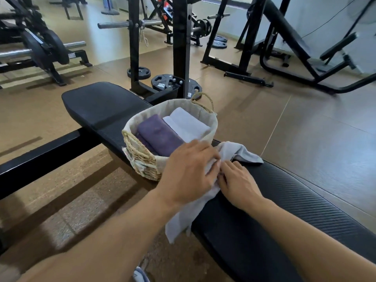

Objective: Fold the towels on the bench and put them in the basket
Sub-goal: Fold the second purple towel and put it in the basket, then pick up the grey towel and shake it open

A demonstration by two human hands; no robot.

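Note:
A light grey towel (240,152) lies crumpled across the black bench (305,204), one end hanging over the near side. My left hand (187,171) rests on its middle with fingers curled into the cloth. My right hand (238,183) pinches the same towel right beside the left. Just beyond them a woven basket (140,157) with a cloth liner stands on the bench. Inside it lie a folded purple towel (160,135) and a folded white towel (187,124).
The far part of the bench (101,104) is bare. Black rack uprights (181,47), weight plates (162,81) and other gym machines stand on the brown floor behind. A shoe tip (140,274) shows at the bottom edge.

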